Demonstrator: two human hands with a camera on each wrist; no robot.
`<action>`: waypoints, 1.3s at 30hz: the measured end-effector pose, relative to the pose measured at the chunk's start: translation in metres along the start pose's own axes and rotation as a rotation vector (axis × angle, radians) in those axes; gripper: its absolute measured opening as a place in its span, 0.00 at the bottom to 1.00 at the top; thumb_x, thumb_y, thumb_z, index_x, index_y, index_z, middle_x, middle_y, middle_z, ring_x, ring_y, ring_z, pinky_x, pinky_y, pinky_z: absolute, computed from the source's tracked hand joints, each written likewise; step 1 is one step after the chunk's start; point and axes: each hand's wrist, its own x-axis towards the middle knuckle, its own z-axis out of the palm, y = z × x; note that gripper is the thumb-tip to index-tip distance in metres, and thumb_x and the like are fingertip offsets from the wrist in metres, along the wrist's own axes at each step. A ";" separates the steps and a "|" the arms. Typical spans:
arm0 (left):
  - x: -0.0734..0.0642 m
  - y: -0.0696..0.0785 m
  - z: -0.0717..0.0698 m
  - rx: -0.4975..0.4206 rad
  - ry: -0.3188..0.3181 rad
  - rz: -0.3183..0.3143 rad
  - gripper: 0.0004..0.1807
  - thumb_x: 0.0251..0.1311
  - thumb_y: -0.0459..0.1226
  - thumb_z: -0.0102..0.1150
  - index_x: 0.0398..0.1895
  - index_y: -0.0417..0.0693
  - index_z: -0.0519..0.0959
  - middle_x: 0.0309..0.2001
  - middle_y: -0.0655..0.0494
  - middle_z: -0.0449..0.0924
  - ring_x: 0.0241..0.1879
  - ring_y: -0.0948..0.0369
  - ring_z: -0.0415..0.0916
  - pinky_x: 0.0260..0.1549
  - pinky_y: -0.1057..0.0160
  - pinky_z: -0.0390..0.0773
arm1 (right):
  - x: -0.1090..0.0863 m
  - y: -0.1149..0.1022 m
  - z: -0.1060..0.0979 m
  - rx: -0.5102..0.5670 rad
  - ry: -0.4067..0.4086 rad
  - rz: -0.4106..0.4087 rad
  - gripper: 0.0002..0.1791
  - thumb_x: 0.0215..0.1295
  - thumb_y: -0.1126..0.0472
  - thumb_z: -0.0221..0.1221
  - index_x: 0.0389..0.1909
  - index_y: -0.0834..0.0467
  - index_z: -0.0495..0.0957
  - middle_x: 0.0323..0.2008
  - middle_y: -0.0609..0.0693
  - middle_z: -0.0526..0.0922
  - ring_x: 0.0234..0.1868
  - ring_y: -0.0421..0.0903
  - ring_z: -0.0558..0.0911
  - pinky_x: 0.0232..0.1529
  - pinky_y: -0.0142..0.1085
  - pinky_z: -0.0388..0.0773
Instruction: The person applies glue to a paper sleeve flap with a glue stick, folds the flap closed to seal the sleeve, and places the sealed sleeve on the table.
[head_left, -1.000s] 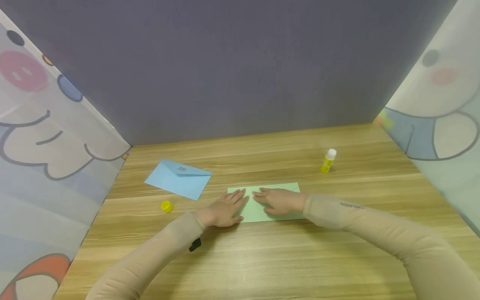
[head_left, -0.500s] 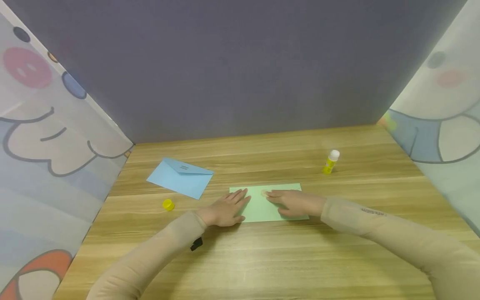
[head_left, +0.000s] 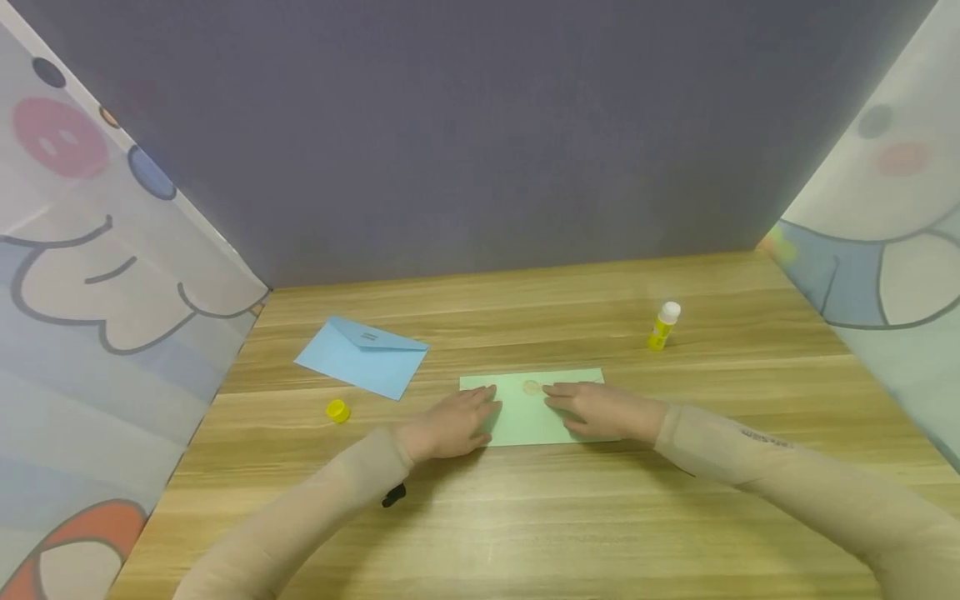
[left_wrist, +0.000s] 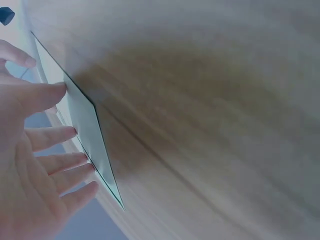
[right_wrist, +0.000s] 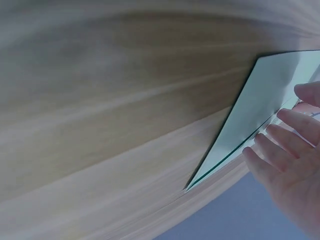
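Note:
A pale green envelope [head_left: 519,421] lies flat on the wooden table, with a round pale mark [head_left: 532,387] near its far edge. My left hand [head_left: 453,423] rests on the envelope's left end, fingers extended. On the right half, my right hand [head_left: 600,410] lies with its fingertips just beside the round mark. The left wrist view shows the thumb and spread fingers of the left hand [left_wrist: 40,150] at the green envelope [left_wrist: 90,130]. In the right wrist view the right hand's fingers [right_wrist: 285,145] reach over the same envelope [right_wrist: 245,110]. Neither hand grips anything.
A blue envelope [head_left: 363,362] lies at the back left, with a yellow cap [head_left: 337,411] in front of it. A yellow and white glue stick [head_left: 663,326] stands at the back right. A dark grey panel [head_left: 495,142] rises behind the table [head_left: 510,525].
My right hand has slid to the right along the green envelope, uncovering the round mark. The left hand stays at the left end, its fingers drawn slightly closer together.

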 end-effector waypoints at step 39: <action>0.018 -0.015 -0.014 -0.137 0.011 -0.066 0.20 0.61 0.37 0.49 0.52 0.31 0.68 0.60 0.33 0.59 0.61 0.45 0.57 0.59 0.55 0.59 | -0.016 0.025 0.000 0.024 0.088 0.110 0.16 0.59 0.64 0.54 0.45 0.71 0.73 0.51 0.68 0.71 0.49 0.60 0.74 0.48 0.46 0.73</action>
